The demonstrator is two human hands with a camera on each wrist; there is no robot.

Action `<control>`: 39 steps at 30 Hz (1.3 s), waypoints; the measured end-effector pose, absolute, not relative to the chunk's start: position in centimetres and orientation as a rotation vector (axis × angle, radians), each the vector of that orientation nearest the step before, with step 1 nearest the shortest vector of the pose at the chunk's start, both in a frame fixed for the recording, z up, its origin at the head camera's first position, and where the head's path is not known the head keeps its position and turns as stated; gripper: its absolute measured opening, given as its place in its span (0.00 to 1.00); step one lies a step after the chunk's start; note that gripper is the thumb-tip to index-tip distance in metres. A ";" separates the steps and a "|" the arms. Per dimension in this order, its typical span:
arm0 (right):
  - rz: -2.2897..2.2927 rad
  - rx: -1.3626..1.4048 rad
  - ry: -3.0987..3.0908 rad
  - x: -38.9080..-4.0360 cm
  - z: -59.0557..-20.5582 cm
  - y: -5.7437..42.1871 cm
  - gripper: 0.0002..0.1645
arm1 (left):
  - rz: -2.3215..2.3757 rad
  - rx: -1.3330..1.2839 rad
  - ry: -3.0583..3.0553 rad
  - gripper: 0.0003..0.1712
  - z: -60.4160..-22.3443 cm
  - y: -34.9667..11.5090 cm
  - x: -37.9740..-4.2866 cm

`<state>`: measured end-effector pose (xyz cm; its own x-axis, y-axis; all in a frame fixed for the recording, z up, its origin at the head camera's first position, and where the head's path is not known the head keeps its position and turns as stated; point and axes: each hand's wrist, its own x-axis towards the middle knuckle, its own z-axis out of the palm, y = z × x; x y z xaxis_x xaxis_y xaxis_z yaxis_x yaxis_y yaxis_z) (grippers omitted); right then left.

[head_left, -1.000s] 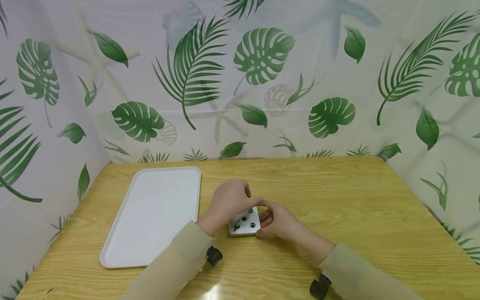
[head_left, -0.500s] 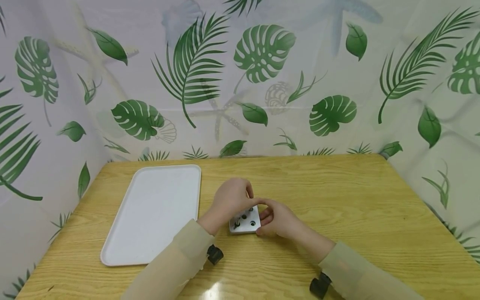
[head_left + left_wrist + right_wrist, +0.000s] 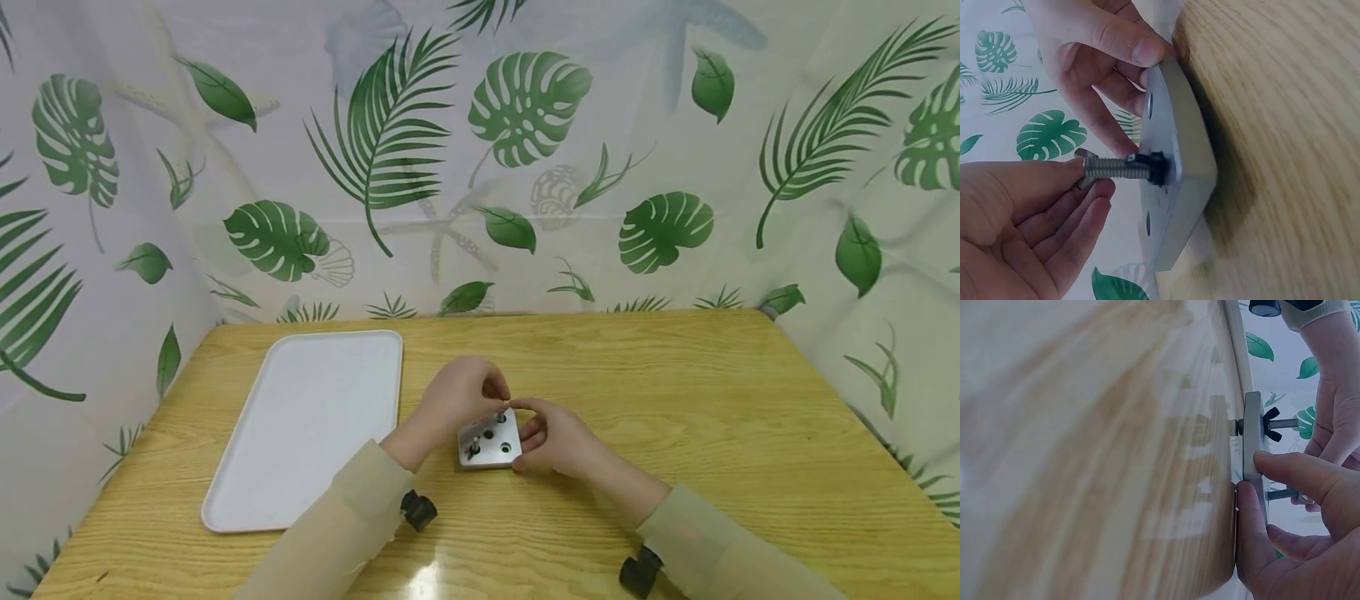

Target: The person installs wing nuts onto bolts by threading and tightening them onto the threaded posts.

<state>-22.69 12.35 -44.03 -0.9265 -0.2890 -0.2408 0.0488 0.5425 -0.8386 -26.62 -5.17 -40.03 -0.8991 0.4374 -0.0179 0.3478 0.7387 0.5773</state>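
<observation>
A square silver metal plate [image 3: 495, 452] with round holes lies on the table, between both hands. One threaded bolt [image 3: 1113, 167] stands up from it, with a black wing nut [image 3: 1157, 167] down against the plate face. My left hand [image 3: 460, 392] pinches a silver wing nut [image 3: 1087, 153] with thumb and fingers, at the tip of a second bolt [image 3: 1280, 494] near the far edge. My right hand [image 3: 562, 442] grips the plate's right edge, thumb on one side and fingers round the other. Its index finger reaches toward the second bolt.
A white rectangular tray [image 3: 315, 417] lies to the left of the plate on the wooden table [image 3: 675, 392]. Behind the table hangs a leaf-patterned cloth [image 3: 540, 250]. A dark wrist camera [image 3: 417, 510] sits under the left sleeve.
My left thumb has drawn back from beside the right index finger, and the left wrist has shifted slightly left. Both bolts now show more in the head view. The right hand keeps its hold.
</observation>
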 end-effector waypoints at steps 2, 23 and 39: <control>-1.336 -0.200 2.433 -22.7 -44.0 12.3 0.49 | 0.920 0.655 2.768 0.03 -40.2 -5.4 -26.7; -1.336 -0.225 2.459 -22.8 -44.0 12.3 0.49 | 0.894 0.615 2.882 0.09 -39.9 -5.2 -26.5; -1.317 -0.197 2.470 -22.8 -44.1 12.3 0.49 | 0.537 0.456 3.012 0.17 -39.6 -3.8 -25.9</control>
<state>-22.84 12.34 -44.12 -0.9346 -0.2748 -0.2259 0.0345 0.5621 -0.8264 -25.92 -3.85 -39.64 -0.9554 0.2952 0.0042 0.2784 0.8963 0.3450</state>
